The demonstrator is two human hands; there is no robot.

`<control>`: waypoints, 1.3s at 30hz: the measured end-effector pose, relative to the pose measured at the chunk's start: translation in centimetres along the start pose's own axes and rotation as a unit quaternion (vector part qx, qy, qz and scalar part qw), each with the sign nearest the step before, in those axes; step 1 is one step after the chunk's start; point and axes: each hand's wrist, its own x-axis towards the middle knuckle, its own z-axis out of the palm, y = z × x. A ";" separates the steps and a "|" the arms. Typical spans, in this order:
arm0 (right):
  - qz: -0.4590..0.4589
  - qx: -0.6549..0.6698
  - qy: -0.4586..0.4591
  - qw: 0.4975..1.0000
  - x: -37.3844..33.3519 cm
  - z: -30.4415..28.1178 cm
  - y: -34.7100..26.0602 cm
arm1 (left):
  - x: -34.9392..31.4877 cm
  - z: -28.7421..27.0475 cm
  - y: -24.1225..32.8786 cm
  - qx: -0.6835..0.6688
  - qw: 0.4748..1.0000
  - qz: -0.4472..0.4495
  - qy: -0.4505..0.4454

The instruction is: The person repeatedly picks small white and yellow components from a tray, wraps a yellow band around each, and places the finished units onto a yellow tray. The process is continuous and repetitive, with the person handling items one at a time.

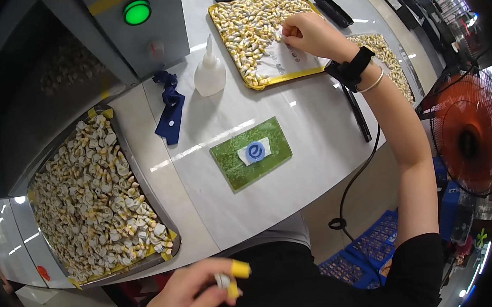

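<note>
Right fingers [292, 31] pinched narrow, contents hidden.
Left fingers [212, 267] hold a blurred whitish piece [222, 280]; small glossy parts [246, 25] lie beside right fingers.

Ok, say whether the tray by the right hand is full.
Partly full: pieces cover most of the tray, but a bare white patch shows.

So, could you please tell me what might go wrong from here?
The small pale piece in the left hand could slip and drop, as that hand appears beyond the edge of the table. The right hand, over the tray of small pieces, might nudge some out. The upright white bottle beside that tray could get knocked over.
</note>
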 end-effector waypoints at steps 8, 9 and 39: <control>-0.054 0.212 0.065 0.974 -6.0 -3.1 -9.4 | 3.0 0.1 -3.3 -0.175 0.965 0.170 0.094; -0.084 0.218 0.040 0.971 -7.2 -3.1 -11.0 | 3.2 0.1 -3.3 -0.171 0.965 0.170 0.105; -0.198 0.108 0.023 0.974 -10.2 1.9 -15.6 | 5.3 0.0 -2.2 -0.232 0.958 0.099 0.137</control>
